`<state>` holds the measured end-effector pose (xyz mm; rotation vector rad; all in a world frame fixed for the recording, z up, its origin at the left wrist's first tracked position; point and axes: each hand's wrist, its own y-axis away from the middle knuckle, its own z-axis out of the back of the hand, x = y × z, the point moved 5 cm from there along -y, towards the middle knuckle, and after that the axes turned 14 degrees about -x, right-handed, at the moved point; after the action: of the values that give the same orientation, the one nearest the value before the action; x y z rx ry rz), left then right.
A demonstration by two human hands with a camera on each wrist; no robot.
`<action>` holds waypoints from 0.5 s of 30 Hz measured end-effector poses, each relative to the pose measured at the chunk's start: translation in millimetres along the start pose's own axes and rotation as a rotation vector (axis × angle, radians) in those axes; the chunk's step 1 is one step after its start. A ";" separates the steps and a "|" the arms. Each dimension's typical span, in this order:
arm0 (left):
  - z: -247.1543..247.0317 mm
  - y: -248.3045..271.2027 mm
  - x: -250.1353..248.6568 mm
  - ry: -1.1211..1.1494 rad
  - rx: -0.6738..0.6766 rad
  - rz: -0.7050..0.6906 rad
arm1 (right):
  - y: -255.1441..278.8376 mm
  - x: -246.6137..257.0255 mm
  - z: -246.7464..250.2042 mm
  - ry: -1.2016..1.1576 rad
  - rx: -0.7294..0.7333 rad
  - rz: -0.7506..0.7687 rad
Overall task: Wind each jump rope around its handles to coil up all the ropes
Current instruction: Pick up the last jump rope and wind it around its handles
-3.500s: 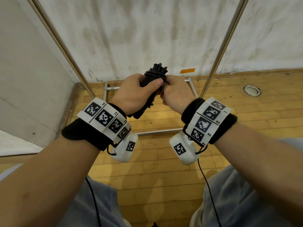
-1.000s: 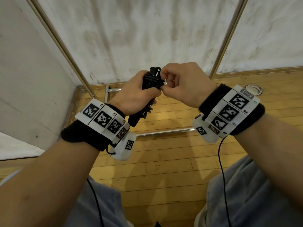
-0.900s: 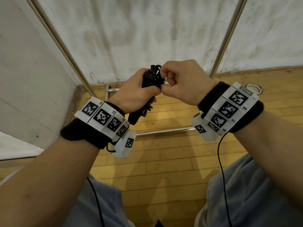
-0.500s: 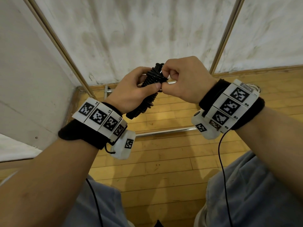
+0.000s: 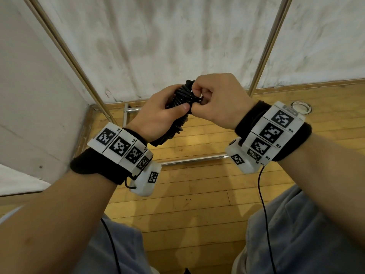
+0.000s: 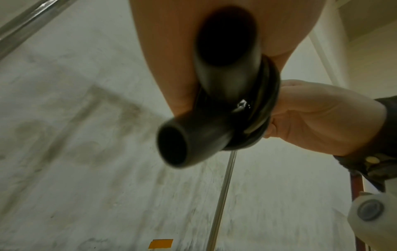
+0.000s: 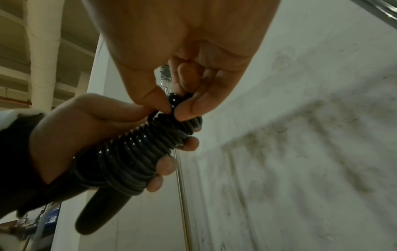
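Note:
A black jump rope point(image 5: 180, 99) is wound in tight coils around its two black handles point(image 6: 206, 122), held up in front of the wall. My left hand point(image 5: 158, 115) grips the coiled bundle point(image 7: 133, 152) around its middle, thumb on top. My right hand point(image 5: 215, 99) pinches the rope's end at the top of the bundle, thumb and forefinger point(image 7: 189, 107) closed on the last black turn. A short metal spring end point(image 7: 165, 73) sticks up between the right fingers. The handle ends point(image 7: 96, 214) poke out below the left palm.
A dirty white wall point(image 5: 177, 46) rises close ahead, with slanted metal poles point(image 5: 69, 56) of a frame on both sides. A wooden floor point(image 5: 197, 184) lies below, with a metal bar point(image 5: 193, 159) across it and a round metal floor fitting point(image 5: 301, 107) at right.
My right hand rose from beside the bundle to its top and now pinches the rope end there. The left hand kept its grip and tilted the bundle slightly.

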<state>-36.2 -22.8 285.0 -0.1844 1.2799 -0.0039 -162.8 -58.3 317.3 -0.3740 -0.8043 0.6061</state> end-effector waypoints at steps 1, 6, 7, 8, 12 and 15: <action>-0.2 0.0 -0.6 0.012 0.012 0.010 | 0.5 0.7 0.9 0.015 -0.008 0.013; -1.3 0.6 -2.4 0.038 0.048 0.032 | 3.8 1.4 6.1 0.051 -0.029 0.026; -1.7 0.6 -2.2 0.035 0.059 0.034 | 4.0 1.5 7.6 0.055 -0.033 0.026; -2.6 0.5 -2.0 0.025 0.073 0.032 | 3.9 1.4 9.2 0.060 -0.037 0.027; -5.0 0.2 -2.5 -0.022 0.068 0.014 | 2.8 -0.1 13.4 0.059 -0.066 0.023; -5.1 0.3 -5.9 -0.022 0.003 -0.007 | 2.4 -1.0 15.5 0.010 -0.101 0.017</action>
<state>-42.8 -22.6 289.1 -0.1866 1.2569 -0.0098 -176.0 -55.8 325.5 -0.4760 -0.8246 0.5803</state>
